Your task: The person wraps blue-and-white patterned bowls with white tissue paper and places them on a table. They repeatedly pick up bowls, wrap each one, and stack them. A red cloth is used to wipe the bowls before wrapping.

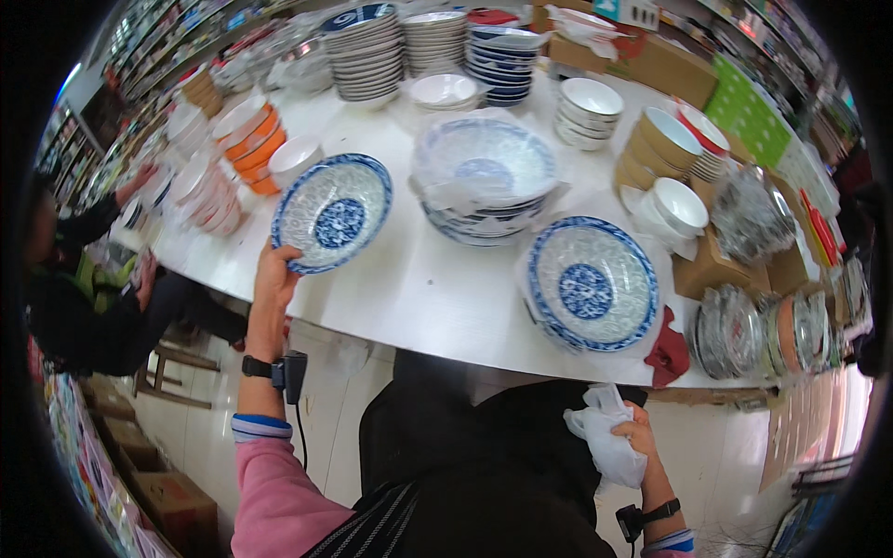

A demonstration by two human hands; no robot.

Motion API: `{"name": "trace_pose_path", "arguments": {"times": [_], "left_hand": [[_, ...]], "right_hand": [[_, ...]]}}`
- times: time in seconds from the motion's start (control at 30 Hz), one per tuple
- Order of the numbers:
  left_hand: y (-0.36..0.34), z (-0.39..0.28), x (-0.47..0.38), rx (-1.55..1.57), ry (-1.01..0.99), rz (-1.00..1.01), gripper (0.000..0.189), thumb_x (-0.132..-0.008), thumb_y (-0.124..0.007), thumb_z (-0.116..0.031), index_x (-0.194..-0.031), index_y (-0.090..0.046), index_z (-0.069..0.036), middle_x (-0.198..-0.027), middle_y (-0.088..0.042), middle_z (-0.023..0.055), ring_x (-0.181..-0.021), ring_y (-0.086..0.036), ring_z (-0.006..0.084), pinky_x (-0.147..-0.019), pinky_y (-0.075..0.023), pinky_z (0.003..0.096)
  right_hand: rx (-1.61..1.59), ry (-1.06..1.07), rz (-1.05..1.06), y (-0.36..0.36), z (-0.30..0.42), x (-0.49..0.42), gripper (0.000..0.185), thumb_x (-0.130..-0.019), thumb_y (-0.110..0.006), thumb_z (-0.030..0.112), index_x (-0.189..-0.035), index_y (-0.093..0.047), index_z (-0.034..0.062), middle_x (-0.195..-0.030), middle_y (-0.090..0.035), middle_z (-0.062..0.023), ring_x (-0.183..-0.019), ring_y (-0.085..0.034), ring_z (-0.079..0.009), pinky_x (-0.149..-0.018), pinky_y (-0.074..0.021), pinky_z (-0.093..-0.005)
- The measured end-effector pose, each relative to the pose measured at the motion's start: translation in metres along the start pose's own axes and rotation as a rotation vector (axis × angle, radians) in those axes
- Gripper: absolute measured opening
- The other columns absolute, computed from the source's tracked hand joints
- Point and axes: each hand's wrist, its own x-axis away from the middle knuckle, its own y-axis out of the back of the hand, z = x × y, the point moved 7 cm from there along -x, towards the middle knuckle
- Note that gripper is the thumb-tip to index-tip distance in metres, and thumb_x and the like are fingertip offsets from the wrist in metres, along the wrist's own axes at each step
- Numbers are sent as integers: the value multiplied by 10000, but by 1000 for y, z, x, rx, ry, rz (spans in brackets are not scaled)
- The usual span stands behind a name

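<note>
My left hand (278, 272) grips the near rim of a blue-and-white patterned bowl (340, 222), tilted over the table's left part. Below the table's front edge, my right hand (636, 434) clutches a crumpled white sheet (608, 436), thin paper or plastic. Another bowl of the same pattern (586, 286) sits near the front edge at the right, on top of others mostly hidden under it. Farther back, in the middle, stands a stack of blue-and-white bowls (485, 223) with a translucent wrapping sheet (481, 157) over its top.
Tall plate stacks (366, 63) line the back of the white table (418, 307). Orange bowls (254, 150) stand at left, tan bowls (649, 150) at right. A red cloth (668, 352) hangs over the front edge beside wrapped dishes (729, 331). Another person (91, 279) sits at far left.
</note>
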Motion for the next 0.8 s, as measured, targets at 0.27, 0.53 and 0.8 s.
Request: {"name": "trace_pose_path", "arguments": {"times": [0.27,0.53,0.8], "left_hand": [[10,28,22,-120,66,-109,472,-701,-499,60,-1169,-486,-3,-1046,-616,132,-842,-641,234,-586,-568,353],[-28,-20,23,-778,-500,-208,572,-765,-532,31,-1326,-423,4,-1182,-579,201,-1077,-572,321,-897,-487,407],[-239,-73,50,-1145,-1140,454,367,-872,-629,-136,-1233,-592,-83,-1341,-515,155,-1322,-405,346,-1092,-315,430]], "right_hand": [[40,-42,-2,-14,3,-12,442,-599,-576,-57,-1032,-645,2,-920,-684,-86,-796,-661,-185,-724,-517,-282],[87,-16,-28,-9,2,-10,415,-615,-580,-62,-1015,-660,15,-894,-678,-52,-802,-645,-162,-740,-497,-270],[85,-1,2,-10,3,-5,421,-628,-573,-71,-1032,-651,18,-917,-682,-55,-816,-651,-164,-762,-510,-288]]}}
